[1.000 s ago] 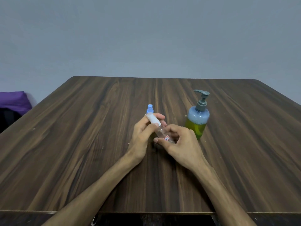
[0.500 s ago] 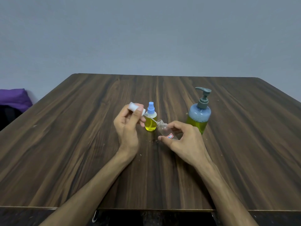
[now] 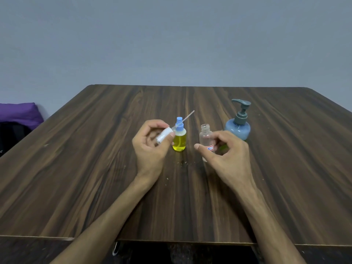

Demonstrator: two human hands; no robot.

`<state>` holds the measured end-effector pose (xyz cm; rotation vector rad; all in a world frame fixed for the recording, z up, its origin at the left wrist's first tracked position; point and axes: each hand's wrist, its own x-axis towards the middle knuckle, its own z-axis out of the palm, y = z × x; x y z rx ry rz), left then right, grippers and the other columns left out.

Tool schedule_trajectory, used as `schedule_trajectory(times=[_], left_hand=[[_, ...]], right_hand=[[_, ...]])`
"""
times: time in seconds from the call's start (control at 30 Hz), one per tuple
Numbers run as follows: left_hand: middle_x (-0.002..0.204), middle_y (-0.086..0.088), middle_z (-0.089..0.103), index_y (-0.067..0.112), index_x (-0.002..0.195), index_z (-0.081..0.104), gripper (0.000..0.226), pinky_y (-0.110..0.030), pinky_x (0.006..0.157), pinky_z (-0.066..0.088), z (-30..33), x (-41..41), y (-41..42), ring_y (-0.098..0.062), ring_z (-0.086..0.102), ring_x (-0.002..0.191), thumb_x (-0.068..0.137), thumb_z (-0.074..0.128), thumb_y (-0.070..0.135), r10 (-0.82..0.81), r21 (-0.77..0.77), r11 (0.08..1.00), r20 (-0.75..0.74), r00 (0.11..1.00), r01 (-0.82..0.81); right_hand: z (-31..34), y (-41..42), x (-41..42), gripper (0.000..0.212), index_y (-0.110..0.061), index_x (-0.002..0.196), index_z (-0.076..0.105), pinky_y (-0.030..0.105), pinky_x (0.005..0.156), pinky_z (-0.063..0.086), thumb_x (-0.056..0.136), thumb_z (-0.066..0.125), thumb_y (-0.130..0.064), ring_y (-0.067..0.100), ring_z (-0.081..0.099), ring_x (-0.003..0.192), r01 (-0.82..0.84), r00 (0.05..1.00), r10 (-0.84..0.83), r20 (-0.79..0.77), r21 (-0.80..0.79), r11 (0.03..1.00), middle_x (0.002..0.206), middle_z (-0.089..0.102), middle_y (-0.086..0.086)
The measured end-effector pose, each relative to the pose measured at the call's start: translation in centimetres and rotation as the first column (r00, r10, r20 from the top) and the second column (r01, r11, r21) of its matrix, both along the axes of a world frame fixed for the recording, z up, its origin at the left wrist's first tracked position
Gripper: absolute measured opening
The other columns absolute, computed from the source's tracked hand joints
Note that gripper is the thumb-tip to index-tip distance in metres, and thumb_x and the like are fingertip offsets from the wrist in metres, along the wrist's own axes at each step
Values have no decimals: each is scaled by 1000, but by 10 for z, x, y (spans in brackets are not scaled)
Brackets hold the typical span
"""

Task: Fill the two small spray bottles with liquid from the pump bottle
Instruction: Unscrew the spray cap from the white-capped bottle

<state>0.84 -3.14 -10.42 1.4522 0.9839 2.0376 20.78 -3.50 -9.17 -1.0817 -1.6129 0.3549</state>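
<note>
Two bare forearms reach from the near edge across a dark wood-grain surface [image 3: 76, 178]. The left hand [image 3: 152, 143] is curled around a white spray cap [image 3: 164, 134], pinching it between thumb and fingers, with the cap's thin dip tube [image 3: 187, 116] angling up and to the right past the top of a small spray bottle. The right hand [image 3: 224, 151] grips an uncapped clear spray bottle [image 3: 205, 137] low on its body, thumb across a red-edged label, fingers curled behind; the bottle stands upright with its neck open and appears empty, though whether its base touches the surface cannot be told. Between the two hands, a blue-capped spray bottle [image 3: 179, 138] full of yellow liquid stands upright on the surface, just beside the left thumb. Farther back on the right stands the pump bottle [image 3: 238, 126], with a blue shoulder and grey-teal pump head, partly hidden behind the right hand. A purple cushion [image 3: 19, 113] lies off the surface's left edge, against a plain grey wall [image 3: 171, 39].
</note>
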Motion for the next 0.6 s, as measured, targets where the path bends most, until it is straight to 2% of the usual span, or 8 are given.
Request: schedule_trajectory(times=[0.07, 0.13, 0.2, 0.27, 0.33, 0.47, 0.6], left_hand=[[98, -5, 69, 1, 94, 70, 18, -25, 75, 58, -5, 1, -1, -16, 71, 88, 80, 79, -6, 45, 28, 999, -250, 967, -39], [95, -3, 67, 3, 90, 71, 20, -31, 72, 56, -12, 2, 0, -19, 69, 85, 76, 78, -11, 63, 97, 995, -505, 861, -17], [91, -1, 67, 5, 87, 71, 24, -37, 72, 53, -19, 0, 1, -20, 65, 83, 72, 77, -14, 32, 102, 994, -661, 749, 48], [91, 3, 67, 7, 86, 71, 26, -38, 73, 53, -24, -3, 3, -18, 65, 84, 71, 78, -12, -12, 55, 996, -725, 689, 75], [91, 5, 69, 10, 87, 72, 23, -36, 75, 54, -26, -7, 5, -15, 66, 85, 73, 81, -6, -28, 16, 998, -744, 667, 60], [91, 8, 72, 13, 91, 76, 19, -34, 75, 55, -28, -12, 8, -11, 67, 85, 75, 85, 11, -21, -28, 1000, -738, 674, 1], [91, 12, 70, 15, 97, 76, 29, -25, 72, 53, -27, -14, 6, -11, 66, 79, 71, 87, 22, -12, -84, 994, -728, 686, -72]], right_hand=[[0, 0, 1, 27, -22, 99, 79, 27, 65, 52, 78, 89, -34, 17, 64, 72, -6, 999, 7, -47, 21, 1000, 80, 68, -5], [0, 1, 1, 27, -22, 99, 79, 33, 65, 54, 77, 89, -34, 18, 64, 72, -8, 999, 9, -53, 13, 1000, 80, 68, -4], [-1, 2, 1, 26, -21, 98, 79, 35, 66, 55, 77, 89, -33, 17, 64, 72, -12, 1000, 12, -28, 2, 1000, 80, 69, -2], [-1, 1, 1, 25, -21, 95, 78, 34, 66, 54, 76, 91, -31, 15, 63, 71, -11, 1000, 11, -3, -4, 1000, 80, 69, -2], [-2, 2, 1, 23, -22, 91, 77, 34, 64, 53, 75, 91, -31, 15, 62, 70, -13, 1000, 13, 16, -5, 1000, 78, 67, -2], [-3, 3, 0, 23, -23, 91, 77, 33, 64, 53, 75, 92, -31, 14, 61, 68, -18, 999, 18, 33, -14, 1000, 74, 65, -4], [-4, 3, 0, 22, -24, 90, 77, 32, 63, 53, 75, 92, -31, 15, 60, 67, -17, 999, 18, 43, -17, 1000, 73, 64, -5]])
